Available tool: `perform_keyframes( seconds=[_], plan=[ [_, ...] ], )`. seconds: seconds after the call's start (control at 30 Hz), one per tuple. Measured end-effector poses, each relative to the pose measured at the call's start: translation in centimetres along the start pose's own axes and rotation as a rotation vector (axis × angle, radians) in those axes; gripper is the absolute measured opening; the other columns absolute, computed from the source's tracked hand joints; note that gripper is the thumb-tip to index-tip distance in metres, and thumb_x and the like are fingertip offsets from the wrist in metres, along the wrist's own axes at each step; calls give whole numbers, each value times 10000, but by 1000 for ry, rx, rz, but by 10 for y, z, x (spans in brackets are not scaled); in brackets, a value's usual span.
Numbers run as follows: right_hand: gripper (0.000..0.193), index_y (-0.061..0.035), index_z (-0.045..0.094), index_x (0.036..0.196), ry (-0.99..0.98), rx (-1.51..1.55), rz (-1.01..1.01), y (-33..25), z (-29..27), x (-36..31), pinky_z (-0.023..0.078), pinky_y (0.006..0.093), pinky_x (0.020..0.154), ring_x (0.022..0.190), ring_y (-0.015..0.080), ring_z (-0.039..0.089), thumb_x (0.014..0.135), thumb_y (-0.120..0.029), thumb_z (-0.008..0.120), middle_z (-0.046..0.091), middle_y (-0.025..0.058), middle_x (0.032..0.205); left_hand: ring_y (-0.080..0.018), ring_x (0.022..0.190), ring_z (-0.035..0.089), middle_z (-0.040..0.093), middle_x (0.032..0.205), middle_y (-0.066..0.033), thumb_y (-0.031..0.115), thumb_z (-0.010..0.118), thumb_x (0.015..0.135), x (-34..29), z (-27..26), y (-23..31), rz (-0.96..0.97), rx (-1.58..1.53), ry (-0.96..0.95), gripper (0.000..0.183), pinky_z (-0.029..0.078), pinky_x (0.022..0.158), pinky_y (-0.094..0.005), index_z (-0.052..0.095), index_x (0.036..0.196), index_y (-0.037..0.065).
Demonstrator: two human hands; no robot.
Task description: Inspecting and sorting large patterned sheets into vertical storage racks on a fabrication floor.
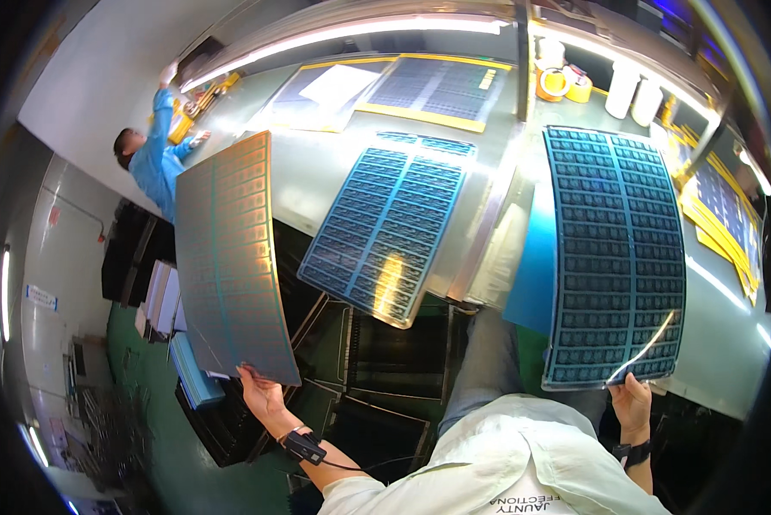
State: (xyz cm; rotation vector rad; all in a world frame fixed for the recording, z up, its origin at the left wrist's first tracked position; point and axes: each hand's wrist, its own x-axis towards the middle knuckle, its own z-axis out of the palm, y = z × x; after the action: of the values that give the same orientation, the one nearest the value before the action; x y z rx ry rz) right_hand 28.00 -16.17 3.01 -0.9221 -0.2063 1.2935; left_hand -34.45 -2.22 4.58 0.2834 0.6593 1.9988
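Note:
My left hand (265, 396) grips the lower edge of a large, thin grey-brown panel (231, 266) printed with a grid of small cells, raised and tilted on the left. On the right, my right hand (632, 407) pinches the bottom edge of a dark panel (616, 266) with rows of cells, blue dividing lines and a clear, shiny border. Between them, a similar blue-lined panel (391, 227) lies on the workbench, its near end jutting past the edge. A plain blue sheet (533, 266) shows partly behind the right panel.
Yellow-edged film sheets (437, 90) and a white paper (338, 86) lie along the back of the bench (300, 184). Tape rolls (554, 83) and white bottles (623, 90) stand at the back right. A person in blue (151, 163) works at the far left. Black racks (394, 352) sit below.

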Motion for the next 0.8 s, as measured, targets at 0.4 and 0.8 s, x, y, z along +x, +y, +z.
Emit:
perform_keyframes(
  seconds=[0.4, 0.8],
  plan=[
    [200, 15, 582, 1050, -83, -56, 99, 6, 58, 19, 510, 368, 844, 920, 221, 635, 861, 5, 519, 647, 120, 1007, -172, 982, 595, 650, 1047, -70, 141, 571, 893, -14, -42, 11, 82, -1, 58, 190, 437, 932, -371, 596, 1052, 40],
    [242, 19, 571, 1083, -218, 2, 139, 8, 69, 28, 499, 392, 864, 941, 248, 630, 843, 7, 540, 642, 134, 1019, -139, 844, 616, 640, 947, -30, 147, 577, 889, 21, 0, -124, -301, 164, 45, 169, 522, 760, -278, 569, 1022, 44]
  ],
)
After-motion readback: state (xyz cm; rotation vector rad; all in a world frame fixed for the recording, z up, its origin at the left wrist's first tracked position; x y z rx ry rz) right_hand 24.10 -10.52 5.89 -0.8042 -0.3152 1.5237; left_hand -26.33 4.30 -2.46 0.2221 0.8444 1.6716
